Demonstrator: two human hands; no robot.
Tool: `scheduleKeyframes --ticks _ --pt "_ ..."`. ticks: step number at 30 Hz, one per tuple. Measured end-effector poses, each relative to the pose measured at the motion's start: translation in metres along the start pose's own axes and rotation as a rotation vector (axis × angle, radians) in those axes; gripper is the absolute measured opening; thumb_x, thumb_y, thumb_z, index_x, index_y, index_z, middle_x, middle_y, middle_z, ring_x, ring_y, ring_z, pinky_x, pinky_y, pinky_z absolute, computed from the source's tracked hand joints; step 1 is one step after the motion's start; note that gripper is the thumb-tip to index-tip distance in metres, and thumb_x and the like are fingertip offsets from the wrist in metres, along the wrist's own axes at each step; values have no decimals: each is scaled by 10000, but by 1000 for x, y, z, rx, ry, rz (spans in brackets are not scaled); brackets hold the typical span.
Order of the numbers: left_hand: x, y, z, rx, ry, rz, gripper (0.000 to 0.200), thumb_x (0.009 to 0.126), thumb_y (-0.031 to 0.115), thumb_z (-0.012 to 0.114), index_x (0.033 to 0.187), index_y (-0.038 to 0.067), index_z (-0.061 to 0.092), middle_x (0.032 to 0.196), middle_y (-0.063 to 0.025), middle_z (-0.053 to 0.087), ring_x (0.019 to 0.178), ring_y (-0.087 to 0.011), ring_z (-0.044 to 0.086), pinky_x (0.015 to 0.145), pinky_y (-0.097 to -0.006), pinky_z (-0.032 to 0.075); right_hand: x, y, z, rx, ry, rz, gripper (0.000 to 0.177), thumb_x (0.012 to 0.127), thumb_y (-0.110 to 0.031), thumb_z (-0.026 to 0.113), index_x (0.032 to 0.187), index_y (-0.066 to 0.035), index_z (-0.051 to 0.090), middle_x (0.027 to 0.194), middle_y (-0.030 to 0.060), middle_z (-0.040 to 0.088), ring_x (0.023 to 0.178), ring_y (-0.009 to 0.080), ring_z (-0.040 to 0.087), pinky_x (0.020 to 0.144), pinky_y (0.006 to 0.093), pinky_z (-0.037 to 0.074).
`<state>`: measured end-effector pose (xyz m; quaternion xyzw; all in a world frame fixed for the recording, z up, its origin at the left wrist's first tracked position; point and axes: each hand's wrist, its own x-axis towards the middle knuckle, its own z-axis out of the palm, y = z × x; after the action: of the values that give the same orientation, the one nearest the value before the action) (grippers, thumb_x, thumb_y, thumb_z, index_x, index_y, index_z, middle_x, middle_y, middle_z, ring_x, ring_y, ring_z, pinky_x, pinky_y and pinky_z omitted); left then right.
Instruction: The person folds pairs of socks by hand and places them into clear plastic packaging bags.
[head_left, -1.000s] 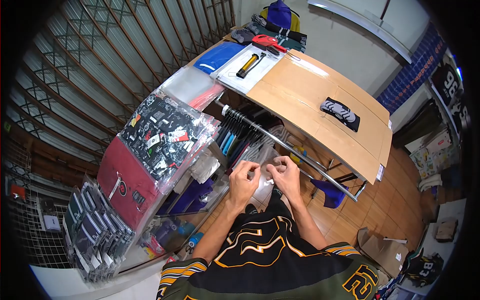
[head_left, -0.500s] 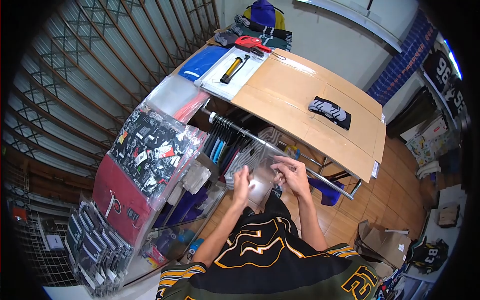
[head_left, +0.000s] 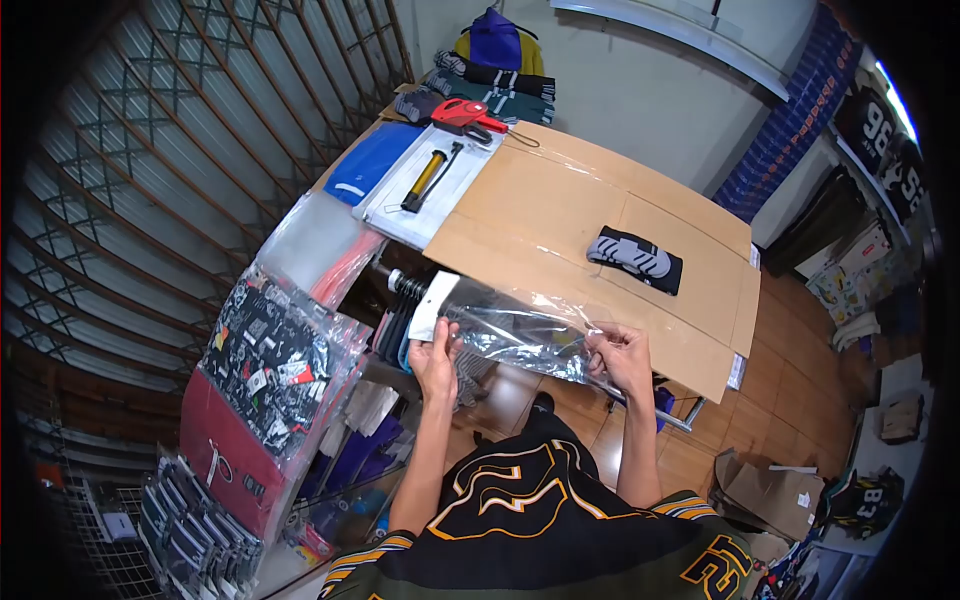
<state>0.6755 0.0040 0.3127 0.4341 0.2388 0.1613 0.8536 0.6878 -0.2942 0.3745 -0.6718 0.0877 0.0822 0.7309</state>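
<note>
A clear plastic bag [head_left: 525, 338] with a white header strip is stretched between my hands, above the front edge of the cardboard-topped table [head_left: 530, 205]. My left hand [head_left: 437, 365] grips its white end, thumb on top. At the opposite end, my right hand [head_left: 622, 358] pinches the transparent film with fingers closed. Through the film I see the hanging rail and floor, with nothing inside the bag that I can make out. Beyond my right hand, a folded black and grey knit item [head_left: 635, 260], perhaps socks, lies on the cardboard.
Toward the table's back left are a red tag gun-like tool [head_left: 463, 115], a yellow and black hand pump [head_left: 428, 180] and a blue packet [head_left: 375, 162]. Wrapped garments [head_left: 270, 340] stack on my left. An open cardboard box [head_left: 765, 495] stands on the floor at right.
The clear bag has come up above the table's front edge and is now spread out between my hands. My hands have moved apart, and the view has shifted slightly.
</note>
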Motion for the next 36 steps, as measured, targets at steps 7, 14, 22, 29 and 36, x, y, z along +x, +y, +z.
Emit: scheduleKeyframes --ticks 7,14,22,29,36 --pt "73 6 30 18 -98 -68 280 972 108 715 1219 48 596 1126 -92 711 966 -197 734 748 -291 629 42 -4 -38 60 -60 81 214 920 -20 713 1112 72 735 809 120 735 542 111 640 445 228 534" --pt "126 -5 61 247 -238 70 256 931 37 740 1167 -38 678 1062 -114 745 941 -144 695 806 -267 556 81 6 -67 153 -10 151 230 907 -35 723 1115 63 737 804 135 737 513 105 610 482 256 551" --pt "127 -33 114 593 -38 251 616 983 233 712 1457 -32 423 1451 -169 516 1313 -272 532 1080 -394 447 120 17 -64 331 192 164 253 941 -46 678 1174 51 692 966 172 745 631 154 669 530 296 585" --pt "31 -60 189 1010 -446 508 914 794 269 868 1495 -33 365 1484 -277 406 1383 -413 434 1153 -488 384 136 38 -9 439 147 141 362 1038 -100 580 1371 39 541 1258 230 675 931 262 737 726 356 641" --pt "62 -98 175 1222 -479 643 778 805 209 827 1436 -39 445 1434 -326 447 1366 -473 433 1159 -498 367 138 38 -25 250 -118 216 432 1079 -129 472 1469 51 421 1361 231 618 1110 300 697 881 360 602"
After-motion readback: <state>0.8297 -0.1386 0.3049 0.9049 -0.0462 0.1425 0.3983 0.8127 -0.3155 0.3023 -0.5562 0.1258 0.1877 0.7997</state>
